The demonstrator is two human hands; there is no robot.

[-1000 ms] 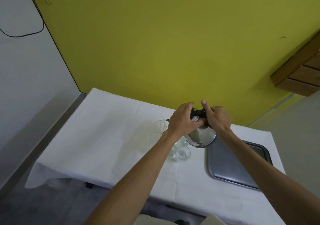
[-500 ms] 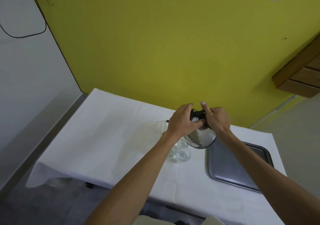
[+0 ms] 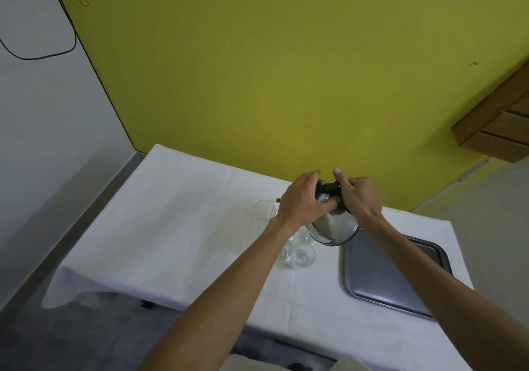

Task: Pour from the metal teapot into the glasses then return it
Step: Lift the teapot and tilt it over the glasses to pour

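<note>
The shiny metal teapot (image 3: 335, 229) is lifted off the table and tipped to the left, its spout toward a tall clear glass (image 3: 264, 209). My right hand (image 3: 359, 197) grips its black handle from the right. My left hand (image 3: 303, 199) presses on the lid and its black knob from the left. Several short clear glasses stand below and to the left of the pot, one of them (image 3: 302, 255) nearest me. My left forearm hides part of the group. Whether liquid flows I cannot tell.
A grey metal tray (image 3: 400, 282) lies on the white tablecloth (image 3: 171, 227) right of the glasses. The yellow wall stands right behind the table. A wooden shelf (image 3: 498, 130) juts out at the upper right. The table's front edge runs under my forearms.
Both hands and the teapot stay in nearly the same place and tilt; only the view has shifted a little.
</note>
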